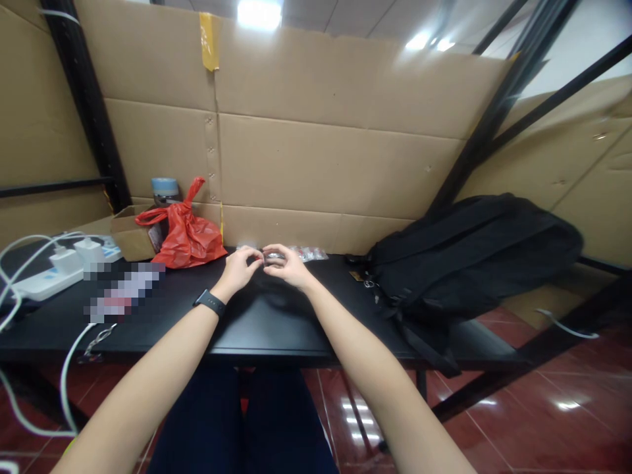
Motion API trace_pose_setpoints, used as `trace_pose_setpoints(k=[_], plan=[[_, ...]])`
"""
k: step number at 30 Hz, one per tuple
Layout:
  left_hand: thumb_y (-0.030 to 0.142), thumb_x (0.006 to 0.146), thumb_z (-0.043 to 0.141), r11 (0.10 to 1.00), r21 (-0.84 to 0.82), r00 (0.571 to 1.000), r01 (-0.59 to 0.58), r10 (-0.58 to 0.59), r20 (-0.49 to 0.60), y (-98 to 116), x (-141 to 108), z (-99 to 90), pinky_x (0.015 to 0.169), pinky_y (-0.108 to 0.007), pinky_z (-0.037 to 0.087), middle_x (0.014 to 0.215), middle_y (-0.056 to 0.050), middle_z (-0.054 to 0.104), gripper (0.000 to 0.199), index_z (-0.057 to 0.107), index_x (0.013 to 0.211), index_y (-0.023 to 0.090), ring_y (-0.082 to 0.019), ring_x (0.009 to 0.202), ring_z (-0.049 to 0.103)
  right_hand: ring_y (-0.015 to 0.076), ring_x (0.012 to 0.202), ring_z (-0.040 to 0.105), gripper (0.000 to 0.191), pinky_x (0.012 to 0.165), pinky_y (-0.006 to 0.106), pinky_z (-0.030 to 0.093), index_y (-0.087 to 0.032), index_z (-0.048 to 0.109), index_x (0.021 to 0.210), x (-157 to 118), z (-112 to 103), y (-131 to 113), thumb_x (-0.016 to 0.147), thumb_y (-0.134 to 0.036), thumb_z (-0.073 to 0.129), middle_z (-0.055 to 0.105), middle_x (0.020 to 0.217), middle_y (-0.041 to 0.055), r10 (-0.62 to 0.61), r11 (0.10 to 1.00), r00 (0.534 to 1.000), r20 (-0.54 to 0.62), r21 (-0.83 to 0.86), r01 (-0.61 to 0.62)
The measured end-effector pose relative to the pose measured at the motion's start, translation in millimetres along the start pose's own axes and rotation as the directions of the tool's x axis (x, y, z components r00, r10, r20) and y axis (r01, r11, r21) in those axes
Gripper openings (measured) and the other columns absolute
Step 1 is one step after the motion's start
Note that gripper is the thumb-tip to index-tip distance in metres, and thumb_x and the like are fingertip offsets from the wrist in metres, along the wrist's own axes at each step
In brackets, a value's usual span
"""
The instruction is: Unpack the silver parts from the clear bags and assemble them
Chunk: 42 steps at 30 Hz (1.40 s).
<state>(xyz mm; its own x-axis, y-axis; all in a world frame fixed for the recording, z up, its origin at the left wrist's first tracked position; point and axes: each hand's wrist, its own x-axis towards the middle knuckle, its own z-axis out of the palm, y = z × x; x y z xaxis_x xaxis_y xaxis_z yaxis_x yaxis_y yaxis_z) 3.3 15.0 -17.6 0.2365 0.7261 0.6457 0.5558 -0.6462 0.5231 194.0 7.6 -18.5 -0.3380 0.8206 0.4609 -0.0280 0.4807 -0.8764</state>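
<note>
My left hand (241, 268) and my right hand (290, 267) meet over the back half of the black table (276, 322). Thumb and fingers of each are pinched around the same spot. Between the fingertips shows a sliver of something small and thin, too small to name. A dark watch (211, 303) is strapped on my left wrist. Just behind my right hand lie several small clear plastic packets (312, 253); part of this row is hidden by my hands.
Left stand a tied red plastic bag (190, 237), a cardboard box (132, 237), a blue-lidded jar (165, 189) and a white power strip (37, 283) with cables. A black backpack (474, 257) fills the right end. A cardboard wall (320, 171) closes the back.
</note>
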Motion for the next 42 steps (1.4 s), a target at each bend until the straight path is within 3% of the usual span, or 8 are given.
trace_pose_setpoints(k=[10, 18, 23, 29, 32, 36, 39, 42], plan=[[0.028, 0.088, 0.067, 0.997, -0.077, 0.997, 0.015, -0.02, -0.073, -3, 1, 8.8, 0.096, -0.036, 0.049, 0.101, -0.005, 0.061, 0.01, 0.075, 0.091, 0.023, -0.021, 0.101, 0.062, 0.0201, 0.099, 0.07, 0.056, 0.1, 0.04, 0.054, -0.024, 0.06, 0.106, 1, 4, -4, 0.06, -0.036, 0.089, 0.068, 0.113, 0.0052, 0.003, 0.997, 0.996, -0.091, 0.08, 0.004], [0.026, 0.084, 0.072, 1.0, -0.008, 0.99, 0.027, -0.028, -0.136, 5, -2, 4.7, 0.094, -0.036, 0.048, 0.1, -0.004, 0.059, 0.007, 0.077, 0.088, 0.024, -0.021, 0.101, 0.06, 0.0177, 0.089, 0.065, 0.039, 0.07, 0.027, 0.053, -0.021, 0.064, 0.089, 3, -3, 1, 0.082, -0.059, 0.066, 0.068, 0.092, 0.0033, 0.093, 0.988, 0.995, -0.027, -0.121, -0.096], [0.032, 0.088, 0.066, 0.999, -0.026, 0.996, 0.027, -0.029, -0.088, 8, -1, 3.8, 0.094, -0.034, 0.047, 0.099, -0.004, 0.063, 0.012, 0.075, 0.088, 0.023, -0.021, 0.099, 0.061, 0.0186, 0.089, 0.061, 0.033, 0.074, 0.03, 0.052, -0.021, 0.062, 0.089, 7, -7, 9, 0.087, -0.054, 0.06, 0.065, 0.095, 0.0034, 0.053, 0.969, 0.999, 0.003, -0.24, -0.05], [0.032, 0.094, 0.053, 0.956, 0.173, 0.959, 0.238, -0.202, -0.199, -13, 6, -18.2, 0.096, -0.041, 0.045, 0.11, -0.008, 0.066, 0.02, 0.071, 0.094, 0.022, -0.026, 0.109, 0.059, 0.024, 0.104, 0.056, 0.015, 0.103, 0.042, 0.04, -0.02, 0.06, 0.074, 7, -27, 17, 0.089, -0.024, 0.058, 0.062, 0.099, 0.009, -0.084, 0.688, 0.996, 0.043, -0.72, 0.089], [0.033, 0.089, 0.057, 0.9, 0.354, 0.966, 0.254, -0.253, -0.05, -32, 6, -33.3, 0.092, -0.043, 0.046, 0.109, -0.01, 0.069, 0.019, 0.074, 0.091, 0.024, -0.03, 0.111, 0.06, 0.0232, 0.104, 0.057, 0.014, 0.101, 0.04, 0.041, -0.019, 0.061, 0.075, 7, -35, 16, 0.089, -0.019, 0.057, 0.062, 0.101, 0.0092, -0.094, 0.639, 0.993, 0.066, -0.761, 0.111], [0.035, 0.076, 0.069, 0.929, 0.348, 0.929, 0.126, -0.234, 0.287, -49, 3, -43.5, 0.084, -0.033, 0.048, 0.096, -0.004, 0.076, 0.012, 0.077, 0.083, 0.028, -0.025, 0.095, 0.067, 0.0209, 0.094, 0.059, 0.013, 0.092, 0.036, 0.045, -0.019, 0.065, 0.081, 6, -44, 15, 0.091, -0.025, 0.059, 0.064, 0.097, 0.0078, -0.056, 0.651, 0.998, 0.023, -0.758, 0.054], [0.035, 0.07, 0.074, 0.947, 0.31, 0.908, 0.082, -0.199, 0.368, -53, 1, -44.1, 0.079, -0.028, 0.048, 0.087, -0.001, 0.077, 0.013, 0.078, 0.081, 0.029, -0.021, 0.084, 0.068, 0.0201, 0.089, 0.062, 0.012, 0.088, 0.035, 0.047, -0.019, 0.069, 0.09, 2, -55, 18, 0.082, -0.027, 0.071, 0.068, 0.096, 0.0071, 0.083, 0.66, 0.997, 0.002, -0.749, -0.053], [0.033, 0.07, 0.072, 0.926, 0.363, 0.898, 0.098, -0.24, 0.369, -51, 1, -42.2, 0.08, -0.029, 0.047, 0.086, 0.0, 0.078, 0.011, 0.078, 0.079, 0.029, -0.021, 0.083, 0.069, 0.0198, 0.085, 0.065, 0.035, 0.082, 0.031, 0.049, -0.019, 0.072, 0.094, -4, -69, 23, 0.063, -0.023, 0.087, 0.071, 0.097, 0.0064, 0.266, 0.642, 0.964, 0.003, -0.746, -0.175]])
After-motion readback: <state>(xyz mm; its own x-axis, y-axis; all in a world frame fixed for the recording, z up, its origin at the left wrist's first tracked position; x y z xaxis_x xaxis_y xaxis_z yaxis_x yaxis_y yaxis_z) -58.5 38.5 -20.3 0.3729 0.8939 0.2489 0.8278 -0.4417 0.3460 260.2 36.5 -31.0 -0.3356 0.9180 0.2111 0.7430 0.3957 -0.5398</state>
